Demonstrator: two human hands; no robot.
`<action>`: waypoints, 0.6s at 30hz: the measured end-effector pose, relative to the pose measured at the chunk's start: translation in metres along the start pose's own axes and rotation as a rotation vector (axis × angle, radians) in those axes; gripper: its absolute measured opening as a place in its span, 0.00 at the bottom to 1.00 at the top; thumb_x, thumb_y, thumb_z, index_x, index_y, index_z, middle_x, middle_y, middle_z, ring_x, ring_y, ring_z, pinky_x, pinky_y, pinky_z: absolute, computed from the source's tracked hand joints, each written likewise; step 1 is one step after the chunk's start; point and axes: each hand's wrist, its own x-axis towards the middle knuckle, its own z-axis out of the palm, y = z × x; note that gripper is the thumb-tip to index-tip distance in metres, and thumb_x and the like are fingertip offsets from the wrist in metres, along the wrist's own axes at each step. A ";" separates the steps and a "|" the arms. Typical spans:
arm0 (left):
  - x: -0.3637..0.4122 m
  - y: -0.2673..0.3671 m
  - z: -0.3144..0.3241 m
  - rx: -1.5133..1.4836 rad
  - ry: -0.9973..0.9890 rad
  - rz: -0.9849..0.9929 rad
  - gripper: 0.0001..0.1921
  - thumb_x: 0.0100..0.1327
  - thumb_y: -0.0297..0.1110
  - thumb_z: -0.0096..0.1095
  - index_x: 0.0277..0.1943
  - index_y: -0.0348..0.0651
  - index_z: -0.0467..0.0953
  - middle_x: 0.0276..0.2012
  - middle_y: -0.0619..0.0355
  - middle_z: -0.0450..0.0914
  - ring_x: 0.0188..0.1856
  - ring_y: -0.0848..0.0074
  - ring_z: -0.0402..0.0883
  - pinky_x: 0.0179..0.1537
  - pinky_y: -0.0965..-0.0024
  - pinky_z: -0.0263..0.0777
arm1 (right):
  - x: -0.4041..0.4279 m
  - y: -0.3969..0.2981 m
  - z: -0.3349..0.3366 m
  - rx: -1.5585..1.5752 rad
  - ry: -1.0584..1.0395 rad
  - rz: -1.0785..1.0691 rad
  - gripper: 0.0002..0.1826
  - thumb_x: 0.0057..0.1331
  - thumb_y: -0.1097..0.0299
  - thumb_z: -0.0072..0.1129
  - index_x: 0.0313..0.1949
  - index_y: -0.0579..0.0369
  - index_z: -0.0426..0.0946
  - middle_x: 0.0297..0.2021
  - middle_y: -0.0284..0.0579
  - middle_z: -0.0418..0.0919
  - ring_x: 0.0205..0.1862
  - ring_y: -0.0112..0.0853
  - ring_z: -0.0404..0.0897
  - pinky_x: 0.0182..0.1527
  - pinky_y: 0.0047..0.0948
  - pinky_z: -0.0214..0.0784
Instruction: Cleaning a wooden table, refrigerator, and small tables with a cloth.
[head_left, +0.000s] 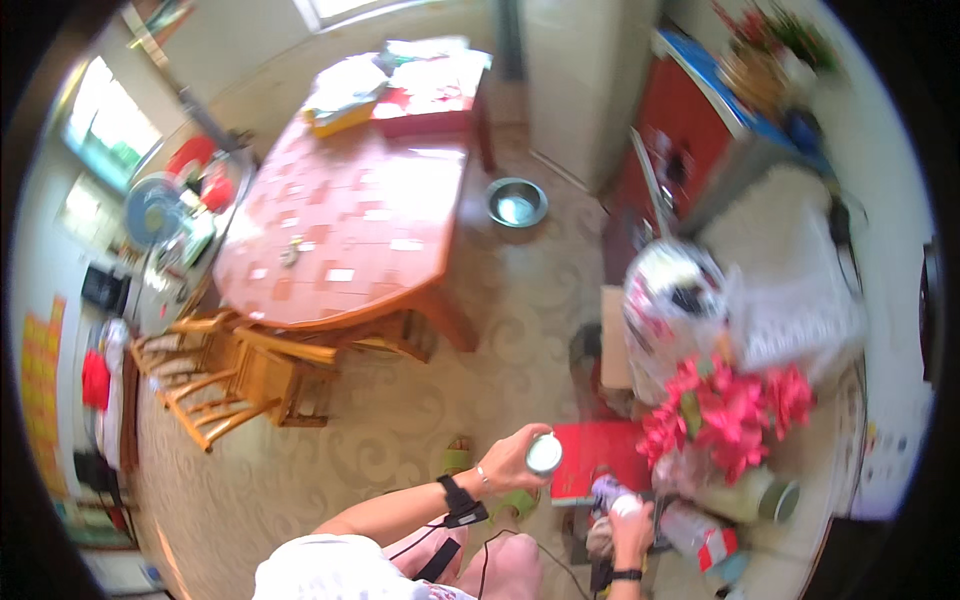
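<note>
My left hand (514, 459) grips a small round container with a pale lid (544, 454), held over the near left edge of a red surface (592, 450). To its right, my right hand (631, 529) is closed around the white end of a purple-and-white bottle or tube (613, 493), which is tilted. Bright pink artificial flowers (724, 420) stand beyond my right hand. A clear plastic bottle with a red label (697, 534) lies just right of that hand. Black straps are on both wrists. Blur hides finer detail.
A large reddish table (352, 225) with boxes stands ahead left, wooden chairs (232, 375) at its near end. A metal basin (517, 202) sits on the patterned floor. Filled plastic bags (671, 300) stand on the right-hand counter. Dark cables hang near my knees.
</note>
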 end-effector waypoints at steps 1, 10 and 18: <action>-0.010 0.013 -0.033 0.053 0.019 0.033 0.41 0.42 0.43 0.77 0.59 0.44 0.64 0.49 0.50 0.77 0.51 0.58 0.79 0.52 0.62 0.73 | -0.015 -0.015 -0.015 -0.012 0.004 -0.035 0.36 0.50 0.50 0.69 0.50 0.58 0.62 0.36 0.64 0.80 0.40 0.56 0.80 0.43 0.52 0.73; -0.063 0.072 -0.325 0.174 0.513 0.171 0.39 0.41 0.35 0.80 0.60 0.43 0.69 0.47 0.51 0.80 0.48 0.65 0.82 0.52 0.67 0.75 | -0.108 -0.230 -0.144 0.109 0.138 -0.519 0.34 0.47 0.52 0.70 0.51 0.51 0.67 0.32 0.64 0.80 0.36 0.61 0.79 0.39 0.55 0.69; -0.006 -0.010 -0.510 0.061 0.760 0.228 0.37 0.42 0.36 0.80 0.57 0.44 0.71 0.46 0.51 0.78 0.46 0.63 0.81 0.47 0.63 0.76 | -0.154 -0.499 -0.214 0.173 0.265 -0.876 0.31 0.48 0.52 0.70 0.47 0.53 0.69 0.32 0.61 0.80 0.35 0.57 0.80 0.37 0.52 0.72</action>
